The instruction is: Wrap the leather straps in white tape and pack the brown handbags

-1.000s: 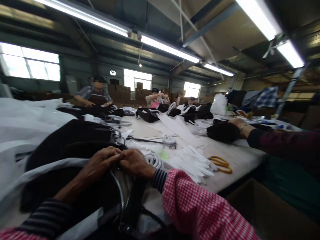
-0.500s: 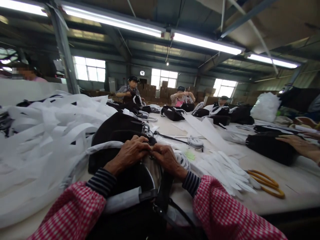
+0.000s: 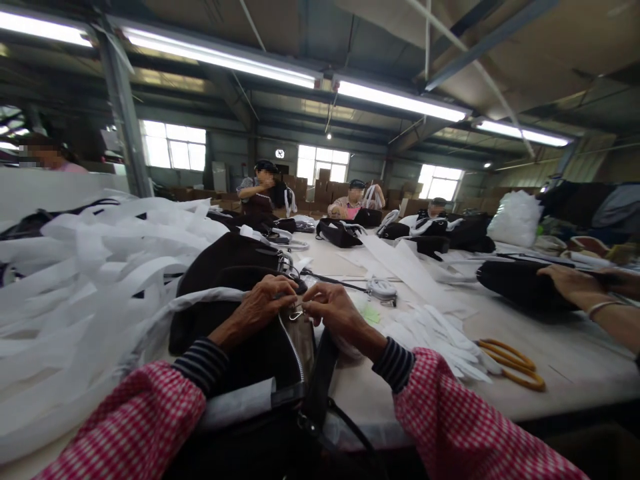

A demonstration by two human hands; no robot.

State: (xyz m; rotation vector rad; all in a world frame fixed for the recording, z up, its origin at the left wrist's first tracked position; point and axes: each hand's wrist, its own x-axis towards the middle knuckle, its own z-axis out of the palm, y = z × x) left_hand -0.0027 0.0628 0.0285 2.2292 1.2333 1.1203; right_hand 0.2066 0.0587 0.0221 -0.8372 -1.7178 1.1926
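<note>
A black bag (image 3: 250, 353) with a silver zipper lies before me, its brown-grey lining showing at the opening. My left hand (image 3: 263, 303) rests on the bag's upper edge, fingers bent and pressed together at the rim. Across from it, my right hand (image 3: 333, 310) pinches a small silver metal piece (image 3: 296, 313) over the opening. White wrapping covers parts of the bag's strap (image 3: 240, 403). Another black bag part with metal rings rises just behind my left hand.
White strips (image 3: 115, 267) are heaped at the left. Orange-handled scissors (image 3: 515, 363) and white pieces (image 3: 440, 337) lie at the right. A person's hands touch a black bag (image 3: 520, 283) at far right. Other people work across the table (image 3: 575, 347).
My right hand has lifted slightly away from my left, and the silver metal piece now shows. At far right, the other person's hands and bag have shifted left in view.
</note>
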